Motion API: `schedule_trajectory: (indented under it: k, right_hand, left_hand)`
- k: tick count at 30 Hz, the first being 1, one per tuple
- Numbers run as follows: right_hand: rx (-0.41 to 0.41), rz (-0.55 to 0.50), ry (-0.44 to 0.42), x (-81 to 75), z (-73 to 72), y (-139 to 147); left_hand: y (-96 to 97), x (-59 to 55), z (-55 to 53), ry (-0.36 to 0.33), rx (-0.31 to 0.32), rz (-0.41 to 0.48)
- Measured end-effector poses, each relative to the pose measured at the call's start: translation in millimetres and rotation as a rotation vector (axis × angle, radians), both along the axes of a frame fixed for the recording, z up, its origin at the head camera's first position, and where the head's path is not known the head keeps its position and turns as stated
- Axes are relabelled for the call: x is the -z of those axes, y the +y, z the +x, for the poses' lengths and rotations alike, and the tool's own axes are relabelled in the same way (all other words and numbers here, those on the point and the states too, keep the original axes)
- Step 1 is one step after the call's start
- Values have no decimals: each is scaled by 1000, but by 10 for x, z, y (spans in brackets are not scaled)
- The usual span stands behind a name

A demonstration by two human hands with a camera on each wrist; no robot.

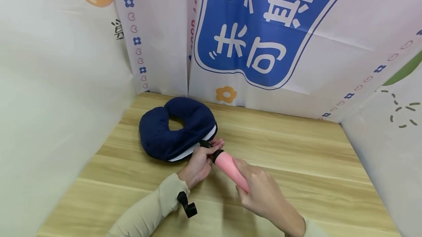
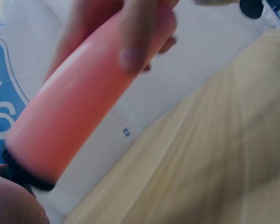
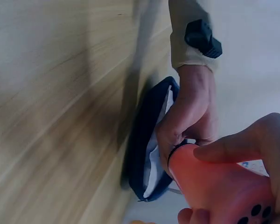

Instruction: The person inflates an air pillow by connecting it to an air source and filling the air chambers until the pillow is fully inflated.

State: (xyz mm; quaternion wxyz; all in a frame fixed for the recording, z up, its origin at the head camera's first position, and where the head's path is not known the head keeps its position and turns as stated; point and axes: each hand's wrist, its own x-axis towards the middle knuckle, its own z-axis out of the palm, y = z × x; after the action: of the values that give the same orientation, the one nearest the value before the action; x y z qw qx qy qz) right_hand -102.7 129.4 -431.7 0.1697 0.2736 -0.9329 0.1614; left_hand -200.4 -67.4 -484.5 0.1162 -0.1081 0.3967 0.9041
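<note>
A pink cylinder (image 1: pixel 230 169) with a black end (image 1: pixel 217 154) is held between my two hands. My right hand (image 1: pixel 263 191) grips its pink body, which shows several dark holes at the near end in the right wrist view. The fingers of my left hand (image 1: pixel 197 167) curl about the black end, partly hiding it. A black piece (image 1: pixel 205 144) sticks out past these fingers. Just beyond the left hand lies a navy U-shaped neck pillow (image 1: pixel 197 116), its white inside (image 3: pixel 154 170) showing along an open edge. Whether the black piece touches the pillow I cannot tell.
The wood-grain table (image 1: pixel 296 149) carries the pillow at its back left. Printed white sheets (image 1: pixel 158 21) stand as walls behind and at both sides. A black strap (image 1: pixel 187 204) hangs at the left wrist.
</note>
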Motion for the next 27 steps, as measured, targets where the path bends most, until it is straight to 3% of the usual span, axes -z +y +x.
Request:
schedule_trajectory:
  k: [5,9,13,17,20,23,27]
  right_hand:
    - [-10,17,-80,92,-56,142]
    - [-14,53,-105,68,101,466]
    - [-22,79,-93,-102,346,738]
    - [15,84,-71,-341,492,784]
    - [43,72,-23,-406,427,630]
    - [62,63,10,-346,280,411]
    - [58,40,25,-146,94,195]
  left_hand:
    - [77,94,-102,13,-5,29]
    - [116,132,-205,32,-21,66]
    - [80,118,-212,61,-13,64]
    - [81,73,-168,56,-6,82]
    - [147,26,-63,61,57,99]
    - [212,14,53,63,121,92]
    - [212,40,102,74,96,42]
